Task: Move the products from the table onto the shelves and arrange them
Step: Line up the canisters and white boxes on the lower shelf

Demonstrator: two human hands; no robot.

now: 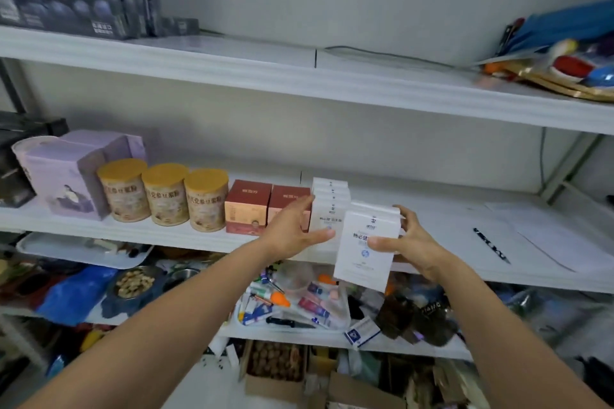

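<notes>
White boxes (pixel 367 244), stack: gripped by right hand (pixel 412 242) over shelf (pixel 432 209) front edge, to join row (pixel 329 206). Left hand (pixel 294 229), fingers straight, apparently braces row's left side.

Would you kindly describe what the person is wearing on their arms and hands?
Nothing worn shows: the left hand and right hand are ungloved, with no rings that I can make out, and the left forearm and right forearm are bare to the frame's edge, without sleeves, watch or bracelet.
</notes>
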